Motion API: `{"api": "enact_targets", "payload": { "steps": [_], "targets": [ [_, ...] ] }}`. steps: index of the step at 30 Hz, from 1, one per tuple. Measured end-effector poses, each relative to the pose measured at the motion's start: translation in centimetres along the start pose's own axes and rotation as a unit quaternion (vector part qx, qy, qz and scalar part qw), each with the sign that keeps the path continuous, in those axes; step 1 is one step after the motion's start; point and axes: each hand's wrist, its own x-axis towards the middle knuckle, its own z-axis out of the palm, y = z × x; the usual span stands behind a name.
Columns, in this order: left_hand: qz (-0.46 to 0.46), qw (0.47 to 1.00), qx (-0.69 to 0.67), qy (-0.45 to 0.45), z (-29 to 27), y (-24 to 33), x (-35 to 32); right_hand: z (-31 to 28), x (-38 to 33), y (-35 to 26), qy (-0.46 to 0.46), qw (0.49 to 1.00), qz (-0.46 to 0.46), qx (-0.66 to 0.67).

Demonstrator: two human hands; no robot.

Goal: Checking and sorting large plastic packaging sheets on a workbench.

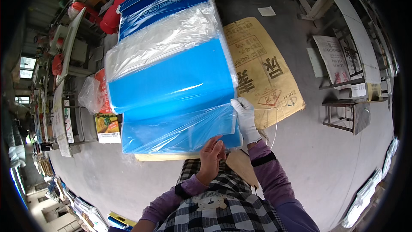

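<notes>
A stack of flat plastic sheets or bags lies in front of me, with a bright blue layer (171,77) under loose clear plastic film (184,122). My right hand (245,118), in a white glove, pinches the film at the stack's right edge. My left hand (210,159) is bare; its curled fingers close on the film near the front edge, and the exact grip is partly hidden. Creases run across the film toward the lower left. Beyond the blue layer are a bunched clear sheet (163,38) and a dark blue printed sheet (163,6).
A yellow printed sack (262,68) lies under and right of the stack. Left stand a red printed bag (102,90), crumpled clear plastic (89,94) and a rack with boards (64,60). A small stool (349,116) and a long bench (354,30) are at right.
</notes>
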Motion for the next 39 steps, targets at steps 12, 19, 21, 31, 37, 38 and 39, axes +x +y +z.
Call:
{"api": "enact_targets", "payload": {
  "steps": [12, 19, 21, 31, 37, 38, 39],
  "targets": [
    [0.041, 0.983, 0.176, -0.035, 1.5, 0.9, -0.7, 0.4, -0.4, 0.8, 0.025, 0.995, 0.046, 0.090],
    [-0.133, 0.991, 0.025, -0.022, 2.5, 0.1, 2.7, 0.1, -0.6, 1.1, 0.006, 0.992, -0.070, -0.107],
    [-0.128, 0.991, 0.035, -0.019, 2.4, -0.6, 2.4, -0.8, 0.2, 1.6, -0.013, 0.987, -0.084, -0.139],
    [-0.073, 0.992, 0.092, -0.054, 2.2, -6.0, 2.3, -4.8, 4.8, 0.1, 0.149, 0.944, -0.147, -0.257],
    [-0.060, 0.985, 0.151, -0.055, 0.5, -6.9, 3.0, -4.3, -4.7, -4.1, -0.118, 0.965, 0.147, -0.180],
    [-0.058, 0.986, 0.149, -0.048, 0.1, -6.9, 2.9, -3.9, -5.1, -4.1, -0.140, 0.951, 0.185, -0.204],
    [-0.061, 0.976, 0.167, -0.123, -0.4, -6.7, 2.8, -3.5, -5.5, -3.8, -0.165, 0.933, 0.223, -0.228]
  ]
}}
